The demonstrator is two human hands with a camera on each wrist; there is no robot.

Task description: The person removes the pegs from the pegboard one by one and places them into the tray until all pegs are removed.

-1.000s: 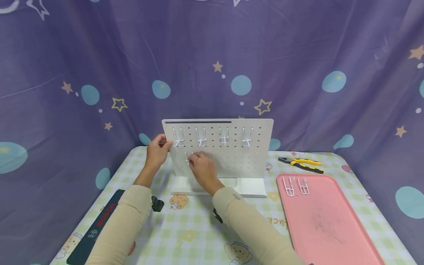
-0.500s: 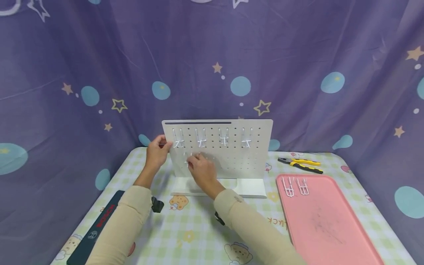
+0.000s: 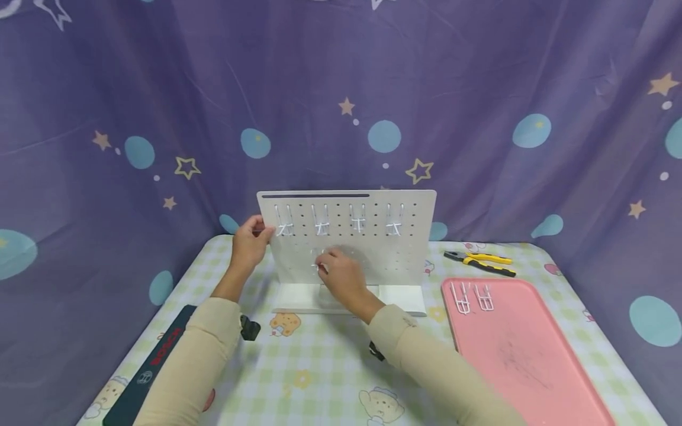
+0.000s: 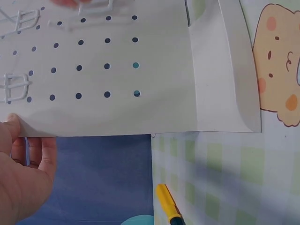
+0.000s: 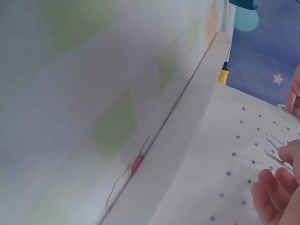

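Observed at centre of the head view: flat white perforated rectangular pegboard [image 3: 379, 257], standing upright on a wide white base [image 3: 403, 299]. Gripped at left edge by left hand [image 3: 249, 244]. Fitted across upper rows with four white bent-wire hooks [image 3: 358, 221], side by side. Noted just below frame centre, before the board's lower part: one further white wire hook [image 5: 274, 157], pinched by right hand [image 3: 343, 276]; unable to confirm contact with holes.

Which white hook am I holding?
The hook pinched in your right hand, below the row of four hooks hanging on the board; the other two lie on the pink tray, untouched.
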